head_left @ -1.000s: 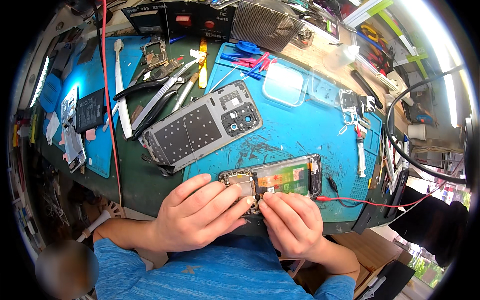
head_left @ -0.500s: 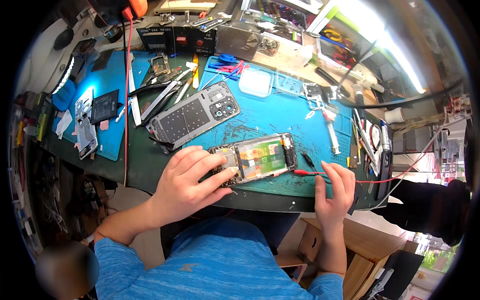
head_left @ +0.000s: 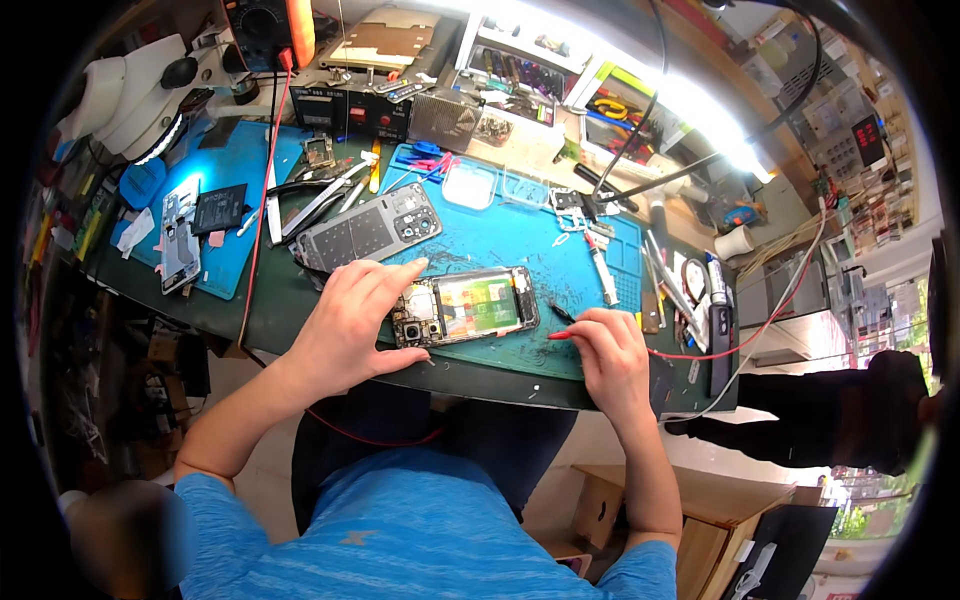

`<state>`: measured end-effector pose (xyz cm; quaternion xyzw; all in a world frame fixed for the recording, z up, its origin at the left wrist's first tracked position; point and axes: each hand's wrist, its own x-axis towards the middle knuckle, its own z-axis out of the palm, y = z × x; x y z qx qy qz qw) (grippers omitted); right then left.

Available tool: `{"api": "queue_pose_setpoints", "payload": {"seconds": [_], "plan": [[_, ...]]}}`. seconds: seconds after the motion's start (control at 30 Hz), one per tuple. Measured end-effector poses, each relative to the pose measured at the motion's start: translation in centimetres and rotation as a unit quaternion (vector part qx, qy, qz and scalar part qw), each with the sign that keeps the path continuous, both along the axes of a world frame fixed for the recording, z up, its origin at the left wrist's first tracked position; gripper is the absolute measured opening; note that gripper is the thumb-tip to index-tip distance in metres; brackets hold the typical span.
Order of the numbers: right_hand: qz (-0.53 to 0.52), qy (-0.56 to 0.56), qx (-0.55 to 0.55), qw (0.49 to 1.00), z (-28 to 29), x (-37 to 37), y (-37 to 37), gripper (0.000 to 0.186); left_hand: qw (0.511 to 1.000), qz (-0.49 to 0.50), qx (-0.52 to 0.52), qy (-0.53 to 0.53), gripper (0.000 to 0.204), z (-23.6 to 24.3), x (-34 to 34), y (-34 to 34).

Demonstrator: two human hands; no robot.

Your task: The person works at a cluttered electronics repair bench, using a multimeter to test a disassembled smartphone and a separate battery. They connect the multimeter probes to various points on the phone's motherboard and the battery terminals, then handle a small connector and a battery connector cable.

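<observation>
An opened phone [head_left: 480, 308], its circuit board and camera module exposed at the left end, lies on the blue work mat [head_left: 480, 233]. My left hand [head_left: 345, 318] is open around that end, thumb by the near edge and fingers by the far edge. Whether they touch the phone I cannot tell. To the right of the phone, my right hand [head_left: 614, 358] pinches a red clip lead [head_left: 562, 335] between thumb and fingers, its tip pointing left at the phone. A black clip [head_left: 563, 314] lies just beyond. A detached grey phone back [head_left: 372, 230] rests behind my left hand.
At the left are another phone frame [head_left: 181, 240] and a black battery [head_left: 219, 208]. Tweezers [head_left: 325, 205] lie behind the phone back. A syringe [head_left: 602, 270] and a white spool [head_left: 733, 242] are to the right. A multimeter [head_left: 262, 25] stands at the back left.
My left fingers have lifted off the phone's board and spread around its left end. My right hand has closed on the red clip lead. The whole view has shifted.
</observation>
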<state>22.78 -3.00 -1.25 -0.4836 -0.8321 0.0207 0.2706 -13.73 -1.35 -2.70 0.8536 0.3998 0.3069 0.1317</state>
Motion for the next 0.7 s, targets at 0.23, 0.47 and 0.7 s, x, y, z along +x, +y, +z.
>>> {"api": "queue_pose_setpoints", "payload": {"seconds": [0.23, 0.47, 0.7], "plan": [[-0.087, 0.031, -0.09, 0.992, -0.1, 1.2, -0.6, 0.019, 0.996, -0.062, -0.068, -0.003, 0.097, 0.7, 1.7, 0.9], [-0.127, -0.018, -0.028, 0.991, 0.1, 1.1, 0.2, 0.011, 0.993, -0.081, -0.078, -0.033, 0.098, -0.4, 1.9, 1.5], [-0.021, 0.108, -0.067, 0.992, 1.8, -3.0, 1.1, 0.02, 0.993, -0.081, -0.074, -0.044, 0.097, -0.4, 2.1, 1.9]]}}
